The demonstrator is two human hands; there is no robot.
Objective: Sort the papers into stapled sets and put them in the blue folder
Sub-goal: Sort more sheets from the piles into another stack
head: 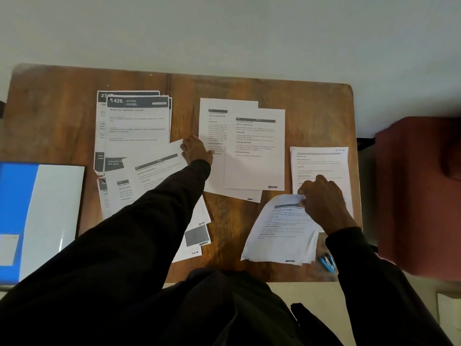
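Printed papers lie spread over a wooden table (62,116). My left hand (197,149) reaches to the table's middle and grips the corner of a tilted sheet (159,166) beside the left pile (136,126). My right hand (324,199) pinches the top edge of a small set of sheets (279,233) near the front right, lifting it slightly. Two overlapping pages (252,151) lie in the middle. A single page (321,163) sits at the right, partly under my right hand. The blue folder (15,208) lies open at the left edge, a white sheet (55,203) on it.
A small blue stapler (327,263) lies at the table's front right edge, below the held set. A dark red chair (419,191) stands right of the table. More sheets (197,236) stick out under my left sleeve. A pale wall lies behind the table.
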